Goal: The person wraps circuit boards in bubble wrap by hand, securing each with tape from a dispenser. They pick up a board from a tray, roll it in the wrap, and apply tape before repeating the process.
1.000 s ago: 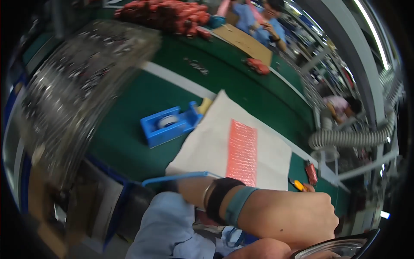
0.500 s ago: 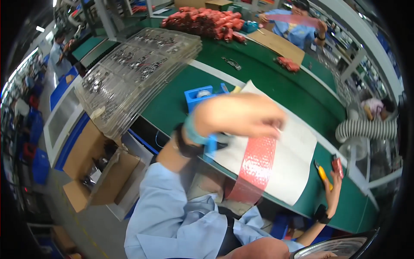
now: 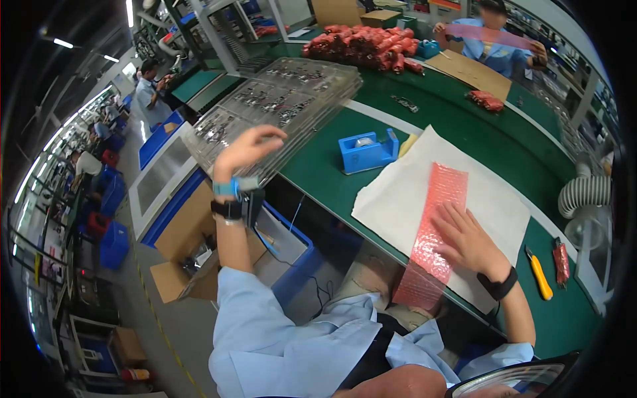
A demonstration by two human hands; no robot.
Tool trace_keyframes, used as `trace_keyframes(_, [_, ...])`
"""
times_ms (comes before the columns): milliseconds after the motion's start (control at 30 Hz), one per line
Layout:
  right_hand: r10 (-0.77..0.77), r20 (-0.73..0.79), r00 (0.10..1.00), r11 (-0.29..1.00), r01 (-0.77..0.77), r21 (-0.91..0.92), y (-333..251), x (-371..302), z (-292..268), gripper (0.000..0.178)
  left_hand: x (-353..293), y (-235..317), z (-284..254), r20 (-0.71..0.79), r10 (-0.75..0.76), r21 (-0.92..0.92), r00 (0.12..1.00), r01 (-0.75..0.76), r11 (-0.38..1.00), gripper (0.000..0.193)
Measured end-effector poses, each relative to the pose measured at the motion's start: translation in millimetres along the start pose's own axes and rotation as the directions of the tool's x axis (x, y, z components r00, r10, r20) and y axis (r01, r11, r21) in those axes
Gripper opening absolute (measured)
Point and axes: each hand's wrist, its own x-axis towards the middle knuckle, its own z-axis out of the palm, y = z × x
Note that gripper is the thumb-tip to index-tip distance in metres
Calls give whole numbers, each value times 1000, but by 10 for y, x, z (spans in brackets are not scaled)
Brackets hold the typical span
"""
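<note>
My left hand (image 3: 249, 151) is raised at the near edge of a stack of clear plastic trays (image 3: 308, 118) that hold small metal parts. Its fingers are stretched out with nothing visible in them. A strip of red bubble wrap (image 3: 441, 192) lies across a white sheet (image 3: 391, 192) on the green bench, its lower end hanging over the front edge. My right hand (image 3: 470, 244) rests on the strip, fingers spread. To its right are a yellow-handled cutter (image 3: 540, 275) and a small red-wrapped bundle (image 3: 561, 262).
A blue tape dispenser (image 3: 366, 156) stands behind the white sheet. Red-wrapped bundles (image 3: 365, 48) are piled at the back. Across the bench a co-worker (image 3: 488, 46) holds up a pink strip. An open cardboard box (image 3: 176, 222) and a blue bin (image 3: 295, 255) stand at left.
My left hand has swung left from above the bubble wrap to the trays. My right hand has left the red-wrapped bundle and now lies on the strip. The view has shifted.
</note>
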Motion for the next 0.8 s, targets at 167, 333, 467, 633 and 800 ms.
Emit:
trace_keyframes(167, [125, 71, 990, 992, -126, 6, 227, 228, 171, 62, 648, -1136, -270, -260, -46, -34, 964, 39, 999, 27])
trace_keyframes(333, [310, 51, 950, 950, -311, 36, 326, 150, 156, 61, 1333, -1424, 182, -307, 54, 179, 950, 2, 984, 40])
trace_keyframes(467, [306, 33, 952, 948, -307, 77, 352, 149, 194, 61, 1589, -1633, 228, -256, -83, 255, 963, 150, 955, 49])
trace_keyframes(633, [321, 24, 947, 943, -322, 86, 347, 161, 220, 61, 1695, -1320, -32, -13, -366, 320, 931, 351, 880, 53])
trace_keyframes(800, [332, 14, 943, 940, -332, 77, 351, 144, 218, 62, 1604, -1485, -92, -221, -281, 339, 934, 343, 876, 44])
